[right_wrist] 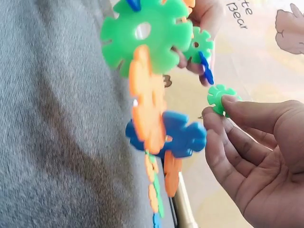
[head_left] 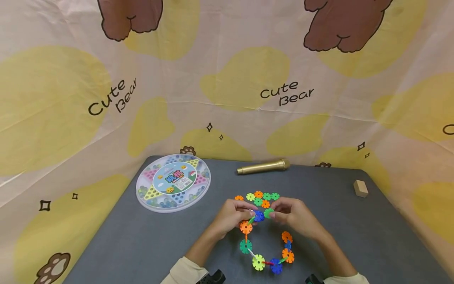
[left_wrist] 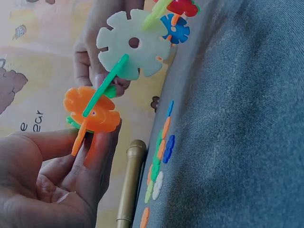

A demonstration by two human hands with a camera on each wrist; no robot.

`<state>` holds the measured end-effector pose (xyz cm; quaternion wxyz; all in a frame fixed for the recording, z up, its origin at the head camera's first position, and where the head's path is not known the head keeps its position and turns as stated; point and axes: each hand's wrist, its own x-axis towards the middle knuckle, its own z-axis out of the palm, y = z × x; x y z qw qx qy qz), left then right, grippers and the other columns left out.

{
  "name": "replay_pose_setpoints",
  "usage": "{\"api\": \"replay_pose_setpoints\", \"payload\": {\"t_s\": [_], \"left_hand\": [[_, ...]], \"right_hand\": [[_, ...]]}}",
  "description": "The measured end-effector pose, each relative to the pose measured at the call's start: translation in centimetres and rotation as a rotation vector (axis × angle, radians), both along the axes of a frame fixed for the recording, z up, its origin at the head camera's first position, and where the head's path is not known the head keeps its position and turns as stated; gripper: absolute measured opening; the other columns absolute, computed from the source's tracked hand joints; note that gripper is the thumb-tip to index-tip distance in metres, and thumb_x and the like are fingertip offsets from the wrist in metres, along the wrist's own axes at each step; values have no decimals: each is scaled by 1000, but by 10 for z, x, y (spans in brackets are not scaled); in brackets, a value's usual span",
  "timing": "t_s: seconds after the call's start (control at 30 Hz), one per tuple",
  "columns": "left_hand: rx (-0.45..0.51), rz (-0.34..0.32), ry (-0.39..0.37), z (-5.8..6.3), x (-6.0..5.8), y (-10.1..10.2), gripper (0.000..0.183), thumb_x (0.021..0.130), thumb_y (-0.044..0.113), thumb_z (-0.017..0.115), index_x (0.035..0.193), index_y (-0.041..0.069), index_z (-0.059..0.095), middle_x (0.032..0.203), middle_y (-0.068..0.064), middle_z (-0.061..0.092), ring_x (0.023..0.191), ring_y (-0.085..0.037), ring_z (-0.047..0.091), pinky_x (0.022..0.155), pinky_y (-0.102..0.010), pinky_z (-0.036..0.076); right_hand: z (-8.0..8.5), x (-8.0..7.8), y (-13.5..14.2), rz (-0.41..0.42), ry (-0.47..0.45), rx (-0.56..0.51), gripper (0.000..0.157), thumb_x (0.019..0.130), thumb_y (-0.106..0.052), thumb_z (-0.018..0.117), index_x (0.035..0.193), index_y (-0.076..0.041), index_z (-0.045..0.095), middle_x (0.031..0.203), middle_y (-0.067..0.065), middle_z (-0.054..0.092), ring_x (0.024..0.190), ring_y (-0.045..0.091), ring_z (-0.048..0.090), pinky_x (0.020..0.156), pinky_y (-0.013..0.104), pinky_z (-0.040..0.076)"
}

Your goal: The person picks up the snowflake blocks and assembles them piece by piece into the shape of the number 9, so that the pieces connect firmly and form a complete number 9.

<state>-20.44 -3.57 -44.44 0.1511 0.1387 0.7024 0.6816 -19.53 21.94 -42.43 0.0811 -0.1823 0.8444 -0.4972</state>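
Note:
A curved chain of notched plastic snowflake discs hangs between and below both hands in the head view, with an orange disc [head_left: 246, 227], a yellow-green disc [head_left: 258, 262] and a lower blue disc [head_left: 276, 266] among its links. My left hand [head_left: 231, 215] pinches the chain's upper left end, close to a blue disc [head_left: 259, 216]. Between thumb and fingertips, my right hand [head_left: 297, 216] pinches a single green disc [right_wrist: 219, 97]. That green disc is right beside the blue one; whether they touch is unclear. The chain's other end, an orange disc [head_left: 287, 237], is below my right hand.
Several loose discs [head_left: 258, 201] lie on the grey table [head_left: 319, 189] beyond the hands. A gold microphone [head_left: 263, 167] is at the back edge. A round Chinese checkers board [head_left: 173, 183] lies at the back left, a small wooden block [head_left: 360, 188] at the right.

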Motion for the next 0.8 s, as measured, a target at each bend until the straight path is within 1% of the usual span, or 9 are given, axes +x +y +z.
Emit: {"api": "replay_pose_setpoints", "payload": {"t_s": [0.1,0.2,0.3,0.4,0.47,0.57,0.63,0.7,0.8], "left_hand": [[10,-2,-6,1,1,0,21,95,8,75,114,-1,80,94,-14,80,76,-23,78,60,-24,60],[19,1,-13,1,1,0,21,96,9,75,113,-1,80,94,-14,80,77,-25,78,61,-24,60],[22,7,-19,2,1,1,21,96,9,75,113,-1,80,94,-15,80,74,-21,77,61,-24,60],[17,19,-19,2,1,0,21,96,10,75,113,-1,80,93,-14,80,71,-19,76,60,-25,61],[19,27,-21,2,1,0,21,96,10,75,113,-1,80,93,-14,80,72,-22,77,60,-26,61],[30,36,-29,3,1,0,22,96,11,75,114,-2,80,93,-15,80,78,-31,79,62,-28,62],[40,37,-35,3,1,-1,23,96,11,75,114,-3,80,94,-16,80,81,-36,80,63,-29,63],[44,34,-37,3,1,-1,23,96,11,75,114,-3,79,95,-17,80,83,-38,80,64,-29,63],[44,30,-35,3,1,-1,23,97,11,75,114,-3,79,95,-17,80,83,-36,80,64,-28,63]], "right_hand": [[1,2,-3,9,-5,-31,15,99,-16,77,108,-5,73,95,12,74,87,39,74,75,33,64],[1,2,-4,15,-3,-50,14,99,-14,76,107,-3,72,95,15,74,89,43,74,76,34,64],[0,2,-5,21,0,-57,13,99,-13,76,106,-3,72,96,21,74,88,45,74,76,39,65],[0,3,-6,19,13,-52,12,98,-13,77,104,-3,72,95,23,74,85,44,74,76,43,65],[-1,4,-7,10,28,-43,11,98,-13,77,102,-4,72,94,21,75,84,42,74,76,45,65],[-1,5,-9,-4,48,-39,10,97,-12,78,101,-5,73,93,21,75,82,41,74,75,46,64],[-1,5,-10,-9,59,-39,10,96,-12,79,101,-5,73,93,21,76,82,41,75,75,45,65],[-1,6,-10,-11,68,-42,10,96,-12,79,100,-5,73,92,22,76,81,40,75,75,43,65],[0,6,-10,-8,71,-52,11,96,-12,79,100,-4,74,92,22,76,80,39,75,75,42,65]]}}
